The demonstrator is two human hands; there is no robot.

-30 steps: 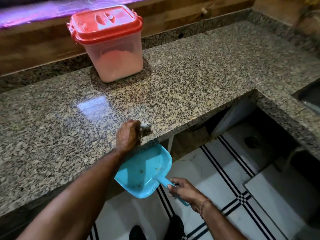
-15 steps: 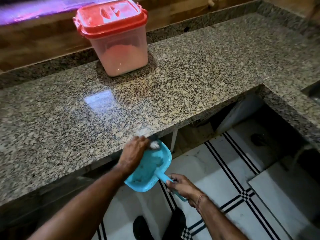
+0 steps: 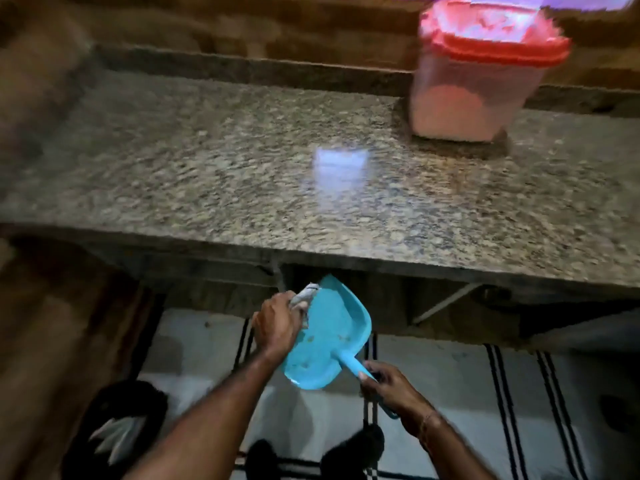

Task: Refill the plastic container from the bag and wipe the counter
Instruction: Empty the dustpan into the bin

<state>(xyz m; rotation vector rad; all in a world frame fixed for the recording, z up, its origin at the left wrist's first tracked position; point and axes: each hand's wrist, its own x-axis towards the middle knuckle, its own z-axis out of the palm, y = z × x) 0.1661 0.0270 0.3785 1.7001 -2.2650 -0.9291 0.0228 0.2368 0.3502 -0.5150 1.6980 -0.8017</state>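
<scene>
Whole view motion-blurred; cloth (image 3: 304, 293) mostly hidden in left hand (image 3: 277, 329); dustpan handle (image 3: 348, 363) partly hidden under right hand (image 3: 391, 386).

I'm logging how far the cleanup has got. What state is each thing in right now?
container: upright on the counter, partly filled.
lid: closed on the container.
dustpan: held below the counter's edge, handle gripped by the right hand, a few crumbs inside.
cloth: bunched in the left hand, at the dustpan's rim.
</scene>
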